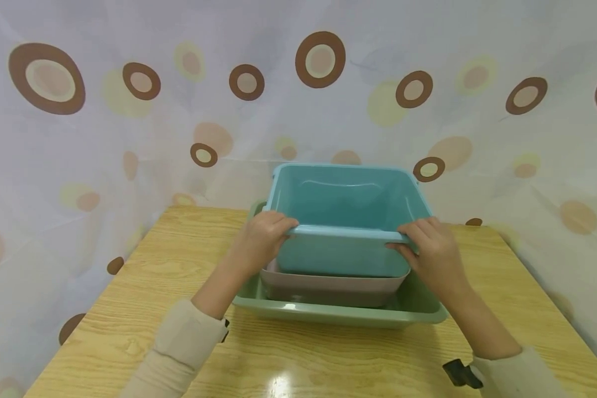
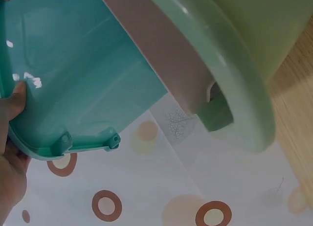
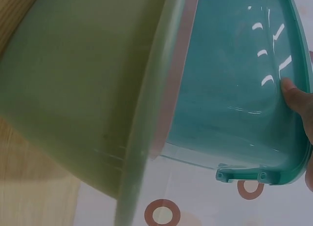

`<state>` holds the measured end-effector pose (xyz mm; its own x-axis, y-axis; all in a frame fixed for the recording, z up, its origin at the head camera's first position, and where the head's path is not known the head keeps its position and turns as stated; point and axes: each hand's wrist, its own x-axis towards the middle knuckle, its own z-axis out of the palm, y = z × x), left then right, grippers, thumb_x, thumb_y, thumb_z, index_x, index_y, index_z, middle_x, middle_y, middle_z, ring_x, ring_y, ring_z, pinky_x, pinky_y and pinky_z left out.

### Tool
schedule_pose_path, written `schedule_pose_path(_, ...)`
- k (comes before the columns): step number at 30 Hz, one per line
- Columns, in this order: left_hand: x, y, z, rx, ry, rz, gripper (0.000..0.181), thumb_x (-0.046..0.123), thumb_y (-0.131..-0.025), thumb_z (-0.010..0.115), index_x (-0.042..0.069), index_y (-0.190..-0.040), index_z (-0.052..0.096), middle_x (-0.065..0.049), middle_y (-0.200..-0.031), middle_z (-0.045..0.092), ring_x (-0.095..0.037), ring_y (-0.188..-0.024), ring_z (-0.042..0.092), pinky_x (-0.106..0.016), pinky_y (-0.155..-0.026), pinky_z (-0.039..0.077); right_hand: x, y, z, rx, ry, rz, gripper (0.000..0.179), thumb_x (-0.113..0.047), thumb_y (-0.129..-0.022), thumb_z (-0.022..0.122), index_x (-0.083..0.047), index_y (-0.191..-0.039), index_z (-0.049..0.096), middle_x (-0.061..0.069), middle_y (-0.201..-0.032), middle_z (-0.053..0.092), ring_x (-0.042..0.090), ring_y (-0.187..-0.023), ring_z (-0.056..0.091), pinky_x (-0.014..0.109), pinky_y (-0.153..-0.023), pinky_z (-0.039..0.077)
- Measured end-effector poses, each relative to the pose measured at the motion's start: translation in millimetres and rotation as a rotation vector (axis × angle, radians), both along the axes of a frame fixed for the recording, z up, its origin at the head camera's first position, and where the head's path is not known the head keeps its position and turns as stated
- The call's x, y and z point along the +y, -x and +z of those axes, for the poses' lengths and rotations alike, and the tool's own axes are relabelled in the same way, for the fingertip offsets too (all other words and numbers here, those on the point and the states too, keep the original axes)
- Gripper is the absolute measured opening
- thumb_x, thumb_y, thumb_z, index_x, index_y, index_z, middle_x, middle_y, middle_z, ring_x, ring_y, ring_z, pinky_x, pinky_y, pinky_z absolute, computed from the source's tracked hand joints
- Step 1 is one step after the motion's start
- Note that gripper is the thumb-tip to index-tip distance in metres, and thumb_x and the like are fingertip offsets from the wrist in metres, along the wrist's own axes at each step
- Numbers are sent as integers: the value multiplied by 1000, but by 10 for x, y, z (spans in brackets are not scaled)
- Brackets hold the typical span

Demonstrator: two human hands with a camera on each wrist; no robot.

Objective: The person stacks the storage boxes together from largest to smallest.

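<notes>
A blue plastic bin sits partly inside a greyish-pink bin, which stands in a larger green basin. My left hand grips the blue bin's near rim at its left corner, thumb against the outer wall in the left wrist view. Gripping the same rim near the right corner is my right hand; its thumb presses the outer wall. The blue bin's inside shows no contents in the head view. Most of the pink bin is hidden by the blue one.
The bins stand on a wood-grain table. Behind and at both sides hangs a white curtain with brown ring and dot prints. Small lugs stick out under the blue bin's rim.
</notes>
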<state>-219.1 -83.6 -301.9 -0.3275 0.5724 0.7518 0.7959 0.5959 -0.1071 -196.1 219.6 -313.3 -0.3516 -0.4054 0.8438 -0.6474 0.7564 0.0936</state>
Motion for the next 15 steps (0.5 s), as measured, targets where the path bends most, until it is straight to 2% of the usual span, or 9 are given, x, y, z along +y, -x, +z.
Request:
schedule_pose_path(8,-12,-3,-97,8,-1,25,16,7,-72,74,4,-86,67,-6,-79,68,-19,-74,63,-28,-71,53,-27,9,-111,5,31,-2,47,-44,-85,48,1,-78,60,12,-69,59,26,-65,48,36,-57,40)
schedule_pose_path(15,-26,7,-198,27,1,17,17,6,-71,75,3,-86,66,-6,-78,67,-19,-74,63,-27,-71,53,-53,7,-191,13,44,11,47,-44,-86,47,0,-78,61,12,-69,60,26,-64,48,38,-56,38)
